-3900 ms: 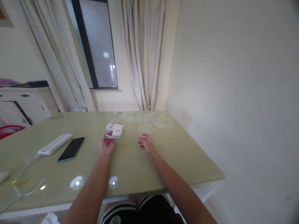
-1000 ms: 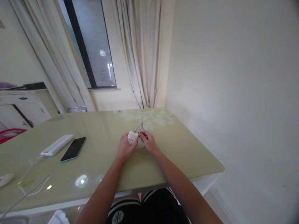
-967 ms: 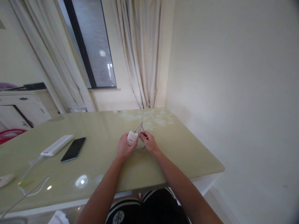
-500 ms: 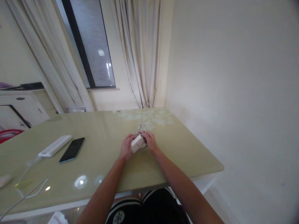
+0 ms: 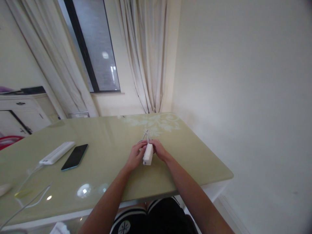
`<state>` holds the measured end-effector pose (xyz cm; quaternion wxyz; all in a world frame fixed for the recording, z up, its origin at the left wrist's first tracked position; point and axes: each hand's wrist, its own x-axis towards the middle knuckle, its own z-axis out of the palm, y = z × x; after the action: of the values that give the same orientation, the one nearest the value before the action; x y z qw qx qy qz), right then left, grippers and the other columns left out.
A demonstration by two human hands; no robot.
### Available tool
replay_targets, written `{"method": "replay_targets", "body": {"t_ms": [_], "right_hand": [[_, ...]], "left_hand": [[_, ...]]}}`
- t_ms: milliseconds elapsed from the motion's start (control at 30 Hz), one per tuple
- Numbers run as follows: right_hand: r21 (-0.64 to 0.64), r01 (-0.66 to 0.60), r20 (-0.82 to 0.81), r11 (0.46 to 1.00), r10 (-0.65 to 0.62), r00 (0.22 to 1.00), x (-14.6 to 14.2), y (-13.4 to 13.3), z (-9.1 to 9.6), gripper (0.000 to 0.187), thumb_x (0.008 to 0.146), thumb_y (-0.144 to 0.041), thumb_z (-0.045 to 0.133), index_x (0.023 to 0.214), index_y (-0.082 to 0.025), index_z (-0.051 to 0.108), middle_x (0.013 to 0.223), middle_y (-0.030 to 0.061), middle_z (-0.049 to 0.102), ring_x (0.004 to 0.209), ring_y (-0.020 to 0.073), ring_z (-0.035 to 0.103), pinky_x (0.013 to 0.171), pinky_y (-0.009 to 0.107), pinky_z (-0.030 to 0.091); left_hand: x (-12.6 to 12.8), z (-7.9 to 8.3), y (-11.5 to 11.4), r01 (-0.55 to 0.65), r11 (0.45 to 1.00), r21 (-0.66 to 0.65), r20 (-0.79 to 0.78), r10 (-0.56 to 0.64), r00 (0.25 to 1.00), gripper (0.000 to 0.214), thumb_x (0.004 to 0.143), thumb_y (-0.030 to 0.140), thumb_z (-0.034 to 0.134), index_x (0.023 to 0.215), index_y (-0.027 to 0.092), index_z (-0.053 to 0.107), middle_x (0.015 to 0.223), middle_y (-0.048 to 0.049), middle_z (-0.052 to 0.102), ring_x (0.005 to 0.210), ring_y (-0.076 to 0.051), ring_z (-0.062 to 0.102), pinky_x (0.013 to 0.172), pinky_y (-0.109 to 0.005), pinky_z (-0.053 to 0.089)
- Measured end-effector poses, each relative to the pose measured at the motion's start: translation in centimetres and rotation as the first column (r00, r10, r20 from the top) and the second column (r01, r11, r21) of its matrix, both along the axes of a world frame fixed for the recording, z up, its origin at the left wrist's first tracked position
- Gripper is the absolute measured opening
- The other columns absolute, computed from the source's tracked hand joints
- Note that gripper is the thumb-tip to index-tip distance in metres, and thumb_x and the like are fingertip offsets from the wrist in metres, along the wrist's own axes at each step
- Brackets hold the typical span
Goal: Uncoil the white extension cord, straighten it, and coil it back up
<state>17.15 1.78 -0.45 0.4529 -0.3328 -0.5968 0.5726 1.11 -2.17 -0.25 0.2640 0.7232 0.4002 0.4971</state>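
While both bare hands meet over the glossy pale-green desk (image 5: 104, 133), the white, box-shaped plastic block (image 5: 148, 155) sits between them, its length running away from the person; whether it rests on the surface or is lifted slightly, I cannot tell. The left hand (image 5: 136, 156) holds its left side, thumb and fingers drawn in narrow. The right hand (image 5: 160, 150) curls against the other side, fingertips hidden, so whether it pinches the block or the thin whitish cord (image 5: 148, 136) is unclear. The block looks light, stiff and hard-shelled, perhaps a little slick but hardly fragile; its flat long sides should give the surest hold. The cord, looping beyond the far end, looks flexible and springy, probably best taken close to the block.
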Motion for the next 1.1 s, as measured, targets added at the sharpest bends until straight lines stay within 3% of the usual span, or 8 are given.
{"method": "replay_targets", "body": {"t_ms": [167,333,433,567,667,833,933,1100], "right_hand": [[0.024,0.001,0.065,1.0,-0.002,0.998,0.0,0.2,-0.4,0.038,0.09,-0.049,0.054,0.082,-0.016,0.072,0.077,0.0052,0.066,0.07,0.0171,0.057,0.065,0.028,0.045],[0.099,0.057,0.123,0.993,-0.069,0.99,-0.1,0.3,-0.5,0.035,0.09,-0.045,0.055,0.075,-0.018,0.073,0.081,0.0051,0.068,0.082,0.0188,0.06,0.078,0.031,0.046],[0.031,0.073,0.065,0.997,-0.075,0.995,-0.4,0.4,-0.6,0.032,0.085,-0.043,0.059,0.082,-0.017,0.076,0.086,0.0056,0.072,0.083,0.0183,0.062,0.077,0.03,0.047],[-0.094,0.067,-0.005,0.993,-0.068,0.998,-0.8,0.6,-0.8,0.031,0.08,-0.043,0.064,0.081,-0.015,0.076,0.074,0.0045,0.069,0.072,0.0166,0.059,0.065,0.026,0.044],[-0.178,0.044,-0.052,0.983,-0.054,0.997,-0.7,0.5,-0.8,0.031,0.079,-0.042,0.065,0.084,-0.014,0.076,0.07,0.0035,0.066,0.066,0.0149,0.057,0.061,0.025,0.042],[-0.256,-0.094,-0.239,0.962,0.032,0.971,0.0,0.4,0.1,0.034,0.079,-0.042,0.062,0.088,-0.013,0.077,0.08,0.007,0.069,0.072,0.0152,0.061,0.069,0.027,0.049],[-0.278,-0.154,-0.337,0.948,0.053,0.94,0.5,0.2,0.9,0.033,0.079,-0.039,0.061,0.092,-0.014,0.078,0.083,0.0062,0.067,0.073,0.0135,0.058,0.073,0.027,0.051],[-0.328,-0.135,-0.38,0.935,0.001,0.925,0.6,0.3,1.0,0.032,0.083,-0.037,0.057,0.088,-0.012,0.077,0.069,0.0014,0.057,0.053,0.0081,0.041,0.052,0.021,0.039]], "left_hand": [[-0.5,-0.2,0.1,-0.051,0.998,-0.028,0.045,0.052,0.998,0.038,0.093,0.052,0.059,0.105,0.02,0.074,0.104,-0.0089,0.073,0.096,-0.023,0.066,0.09,-0.037,0.052],[-0.7,-0.2,0.3,-0.024,0.994,-0.106,0.062,0.031,0.998,0.036,0.09,0.053,0.063,0.091,0.018,0.07,0.09,-0.0057,0.07,0.082,-0.019,0.064,0.074,-0.03,0.053],[-0.5,-0.1,0.2,-0.036,0.993,-0.116,0.076,0.045,0.996,0.037,0.089,0.054,0.064,0.087,0.018,0.068,0.087,-0.0049,0.068,0.081,-0.019,0.063,0.071,-0.028,0.052],[-0.2,-0.1,0.1,-0.05,0.986,-0.161,0.079,0.063,0.995,0.037,0.091,0.055,0.06,0.089,0.018,0.066,0.083,-0.0029,0.066,0.075,-0.017,0.061,0.066,-0.027,0.05],[0.0,-0.3,0.1,-0.087,0.987,-0.137,0.053,0.095,0.994,0.037,0.094,0.055,0.056,0.092,0.019,0.065,0.086,-0.0031,0.066,0.077,-0.017,0.061,0.067,-0.028,0.05],[0.2,-0.6,0.5,-0.173,0.983,0.06,-0.007,0.174,0.985,0.035,0.098,0.05,0.05,0.09,0.019,0.064,0.098,-0.0071,0.063,0.098,-0.021,0.059,0.091,-0.035,0.049],[-0.1,-0.7,0.7,-0.225,0.968,0.112,-0.015,0.228,0.974,0.035,0.097,0.05,0.051,0.084,0.02,0.059,0.093,-0.0059,0.059,0.092,-0.02,0.057,0.088,-0.035,0.048],[-0.5,-0.4,0.2,-0.173,0.978,0.119,-0.059,0.181,0.982,0.035,0.097,0.052,0.052,0.082,0.021,0.055,0.09,-0.0046,0.057,0.088,-0.02,0.056,0.084,-0.033,0.047]]}}
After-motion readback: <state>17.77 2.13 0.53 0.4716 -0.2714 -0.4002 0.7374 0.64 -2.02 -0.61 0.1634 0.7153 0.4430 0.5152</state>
